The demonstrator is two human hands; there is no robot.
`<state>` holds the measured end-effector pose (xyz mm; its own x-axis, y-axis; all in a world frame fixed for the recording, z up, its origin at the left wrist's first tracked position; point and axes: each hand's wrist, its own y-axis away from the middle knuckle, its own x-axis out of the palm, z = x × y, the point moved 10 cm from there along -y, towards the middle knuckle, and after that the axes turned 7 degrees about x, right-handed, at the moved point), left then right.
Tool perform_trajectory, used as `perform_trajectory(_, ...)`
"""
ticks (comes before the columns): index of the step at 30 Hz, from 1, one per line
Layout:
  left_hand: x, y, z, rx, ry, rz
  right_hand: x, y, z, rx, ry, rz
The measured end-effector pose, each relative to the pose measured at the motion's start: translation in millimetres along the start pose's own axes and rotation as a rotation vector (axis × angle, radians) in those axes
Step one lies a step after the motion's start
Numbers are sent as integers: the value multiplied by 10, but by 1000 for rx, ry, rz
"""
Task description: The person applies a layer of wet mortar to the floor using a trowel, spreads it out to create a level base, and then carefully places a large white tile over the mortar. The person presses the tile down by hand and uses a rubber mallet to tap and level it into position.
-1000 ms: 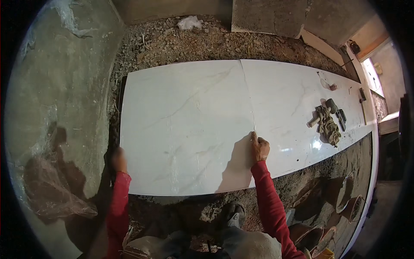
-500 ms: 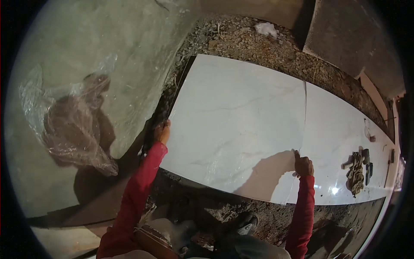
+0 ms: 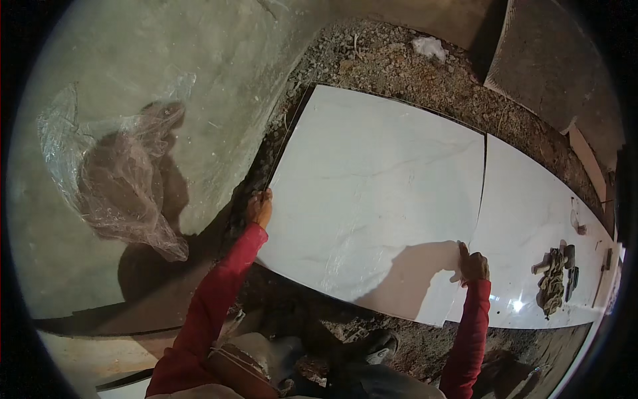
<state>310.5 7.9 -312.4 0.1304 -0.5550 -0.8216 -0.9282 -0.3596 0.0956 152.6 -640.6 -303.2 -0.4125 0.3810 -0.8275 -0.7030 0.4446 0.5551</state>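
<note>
A large white marble-patterned tile (image 3: 372,199) lies beside a second white tile (image 3: 531,199), with a thin dark gap along the upper part of their seam. My left hand (image 3: 260,209) grips the left edge of the first tile, its fingers bent at that edge. My right hand (image 3: 473,263) is on the seam near the front, fingers curled at the edge of the first tile. On the second tile lie a crumpled olive rag (image 3: 550,292) and dark hand tools (image 3: 571,279).
Crumpled clear plastic (image 3: 119,186) lies on the greenish concrete surface (image 3: 80,279) at left. Rubble ground (image 3: 372,60) borders the tiles behind and in front, with a white scrap (image 3: 430,48) at the back. A grey textured slab (image 3: 538,73) stands back right.
The view has swung, shifting the tiles rightward in frame. My left hand now shows clearly on the tile's edge. The seam gap has widened at the back.
</note>
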Motion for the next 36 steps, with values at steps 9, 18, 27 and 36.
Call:
perform_trajectory(9,301,-361,348,124,43,44,-511,240,65,-100,111,-357)
perform_trajectory(18,168,-457,237,145,285,-1,179,1285,-105,-44,-360,-150)
perform_trajectory(27,156,-367,166,141,210,76,1383,1921,-298,312,-1040,435)
perform_trajectory(36,-303,-34,-1175,275,79,237,641,1632,-192,83,-779,274)
